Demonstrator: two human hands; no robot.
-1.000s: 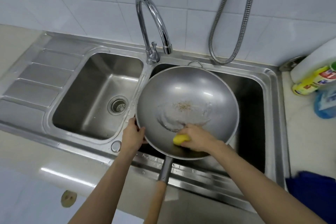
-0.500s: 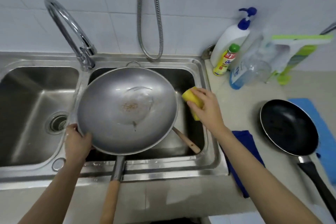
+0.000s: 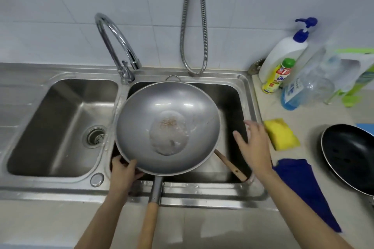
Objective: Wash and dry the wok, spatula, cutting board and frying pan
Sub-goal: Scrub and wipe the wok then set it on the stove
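A steel wok (image 3: 141,119) with suds and brown specks in its bowl sits tilted over the right sink basin (image 3: 232,97), its wooden handle pointing toward me. My left hand (image 3: 123,174) grips the wok's near-left rim. My right hand (image 3: 253,145) hovers above the basin's right edge with fingers spread, holding nothing. The yellow sponge (image 3: 282,134) lies on the counter just right of that hand. A wooden spatula handle (image 3: 230,166) pokes out from under the wok. The black frying pan (image 3: 352,157) rests on the counter at far right.
A faucet (image 3: 117,46) arches behind the wok, beside a hanging metal hose (image 3: 194,26). The left basin (image 3: 60,127) has a drain. Soap bottles (image 3: 283,56) and a clear bottle stand at the back right. A blue cloth (image 3: 303,186) lies on the counter by my right forearm.
My right hand carried the sponge out of the wok, set it on the counter and let go. The view swung right. My left hand kept its hold on the rim.
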